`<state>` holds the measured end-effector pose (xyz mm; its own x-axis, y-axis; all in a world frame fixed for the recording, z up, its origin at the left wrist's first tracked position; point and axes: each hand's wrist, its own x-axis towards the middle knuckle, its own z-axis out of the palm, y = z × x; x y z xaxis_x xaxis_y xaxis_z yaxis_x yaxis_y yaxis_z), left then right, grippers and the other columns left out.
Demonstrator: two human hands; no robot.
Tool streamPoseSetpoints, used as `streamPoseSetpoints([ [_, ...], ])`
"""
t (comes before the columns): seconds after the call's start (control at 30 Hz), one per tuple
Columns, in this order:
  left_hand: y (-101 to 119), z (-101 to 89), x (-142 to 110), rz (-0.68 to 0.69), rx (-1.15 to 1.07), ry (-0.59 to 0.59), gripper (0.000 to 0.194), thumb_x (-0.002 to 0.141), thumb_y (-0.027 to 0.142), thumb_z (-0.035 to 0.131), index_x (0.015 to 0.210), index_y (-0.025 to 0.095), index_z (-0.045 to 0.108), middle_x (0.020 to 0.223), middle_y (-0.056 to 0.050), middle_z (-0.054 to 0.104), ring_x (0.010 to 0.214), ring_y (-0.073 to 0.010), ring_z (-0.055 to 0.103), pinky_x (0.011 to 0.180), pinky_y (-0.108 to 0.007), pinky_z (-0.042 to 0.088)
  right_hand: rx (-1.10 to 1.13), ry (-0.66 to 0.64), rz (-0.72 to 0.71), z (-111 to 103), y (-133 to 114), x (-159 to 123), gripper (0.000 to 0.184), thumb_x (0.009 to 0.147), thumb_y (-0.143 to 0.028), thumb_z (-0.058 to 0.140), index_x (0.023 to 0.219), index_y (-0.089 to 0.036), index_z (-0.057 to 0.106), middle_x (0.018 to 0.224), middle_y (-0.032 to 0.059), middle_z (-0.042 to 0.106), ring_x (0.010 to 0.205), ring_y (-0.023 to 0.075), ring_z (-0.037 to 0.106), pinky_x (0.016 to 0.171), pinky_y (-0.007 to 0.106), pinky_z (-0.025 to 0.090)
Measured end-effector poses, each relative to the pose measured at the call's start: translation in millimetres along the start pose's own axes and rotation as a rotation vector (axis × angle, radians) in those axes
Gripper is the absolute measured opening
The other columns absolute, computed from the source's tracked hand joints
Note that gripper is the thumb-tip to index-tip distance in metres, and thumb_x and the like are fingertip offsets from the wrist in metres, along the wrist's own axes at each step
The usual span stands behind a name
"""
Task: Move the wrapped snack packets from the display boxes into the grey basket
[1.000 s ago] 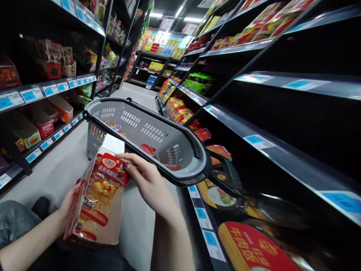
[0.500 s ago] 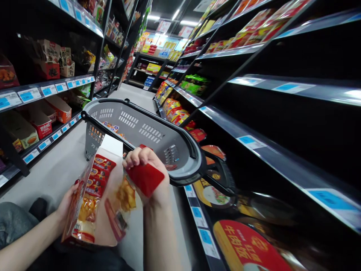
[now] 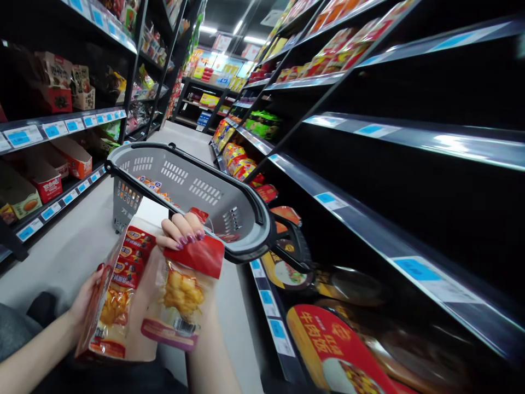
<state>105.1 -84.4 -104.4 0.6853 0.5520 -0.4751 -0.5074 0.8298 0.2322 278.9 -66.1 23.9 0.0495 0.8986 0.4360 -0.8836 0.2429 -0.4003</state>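
My left hand is closed around the side of an open-topped cardboard display box with a raised white flap. Several red-topped snack packets stand in a row inside it. My right hand pinches the red upper part of a single snack packet, which hangs just right of the box. Its clear window shows yellowish-brown food, with a barcode near the bottom. Just beyond both hands stands a grey shopping basket with a black rim; a few packets lie in it.
The basket's black handle sticks out toward the right shelf. Boxed meals with red and yellow lids lie low on the right. Snack boxes fill part of the left shelf. Grey floor runs between the shelves.
The packet in my right hand has turned from a blurred side view to face me, and the hand has shifted left. The whole view has moved slightly; the left hand still holds the box.
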Motion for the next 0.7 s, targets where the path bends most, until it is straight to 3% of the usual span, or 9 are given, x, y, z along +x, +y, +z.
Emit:
streamPoseSetpoints([
  [0.2,0,2.5,-1,-0.011,0.016,0.013,0.057,0.088,0.035,0.047,0.139,0.011,0.04,0.114,-0.014,0.07,0.106,-0.0311,0.064,0.1,-0.047,0.043,-0.027,-0.002,0.008,-2,2,-1,0.065,0.064,-0.032,0.077,0.051,-0.019,0.014,0.049,-0.0084,0.013,0.046,0.0087,0.011,0.039,0.018,0.022],
  [0.37,0,1.4,-1,-0.019,0.043,0.01,0.055,0.088,0.036,0.046,0.137,0.011,0.044,0.112,-0.014,0.071,0.106,-0.0312,0.065,0.099,-0.047,0.044,-0.12,0.124,0.05,-2,3,-5,0.058,0.064,-0.032,0.075,0.056,-0.02,0.018,0.054,-0.0073,0.02,0.05,0.0095,0.017,0.045,0.02,0.027],
  [0.57,2,-2.3,1,-0.02,0.019,-0.025,0.055,0.086,0.036,0.049,0.135,0.011,0.047,0.113,-0.014,0.07,0.108,-0.0317,0.063,0.102,-0.047,0.042,-0.399,0.219,0.04,1,0,-6,0.034,0.063,-0.031,0.066,0.057,-0.022,0.034,0.055,-0.0059,0.031,0.051,0.0108,0.03,0.051,0.025,0.03],
  [0.7,2,2.3,-1,-0.044,-0.005,-0.033,0.057,0.087,0.038,0.047,0.136,0.01,0.045,0.114,-0.015,0.07,0.109,-0.0323,0.063,0.101,-0.048,0.042,-0.822,0.341,0.005,4,-12,-13,0.008,0.069,-0.021,0.058,0.073,-0.023,0.051,0.067,-0.0033,0.05,0.059,0.0118,0.042,0.057,0.025,0.033],
])
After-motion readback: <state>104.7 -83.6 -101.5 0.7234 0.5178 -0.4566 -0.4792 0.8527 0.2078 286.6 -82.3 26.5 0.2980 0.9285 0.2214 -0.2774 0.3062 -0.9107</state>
